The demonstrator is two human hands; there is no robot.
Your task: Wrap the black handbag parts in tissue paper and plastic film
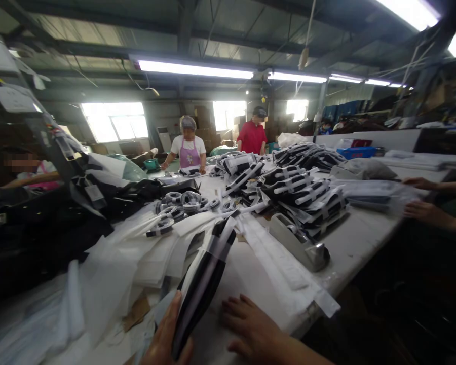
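My left hand (167,337) is closed on the near end of a long black packet in a clear sleeve (203,284), which points up and away over the white table (361,238). Just to its right, my right hand (251,327) lies palm down on the table with its fingers stretched out flat, holding nothing. Loose white plastic bags (137,258) lie spread to the left of both hands.
A grey tape dispenser (300,243) stands to the right. Behind it rise rolls of tape (186,200) and a heap of bagged black items (304,187). Black garments (41,223) pile at left. Another person's hands (421,205) reach in at right; two people work at the far end.
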